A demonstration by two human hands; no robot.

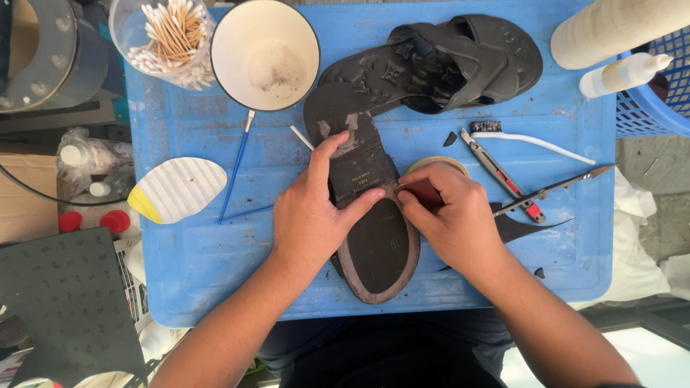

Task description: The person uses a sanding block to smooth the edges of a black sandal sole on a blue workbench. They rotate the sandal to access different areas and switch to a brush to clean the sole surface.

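While the upturned sandal (pixel 374 237) lies sole-up on the blue table (pixel 201 251), my left hand (pixel 313 215) pins it flat so my right hand (pixel 449 212), pinching a small blade (pixel 404 185), works the sole patch; cutter (pixel 499 174) lies near.

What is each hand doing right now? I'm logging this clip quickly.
Left hand: open, pressing down on the upturned sandal sole.
Right hand: closed on a small red-handled tool, its tip at the sole.
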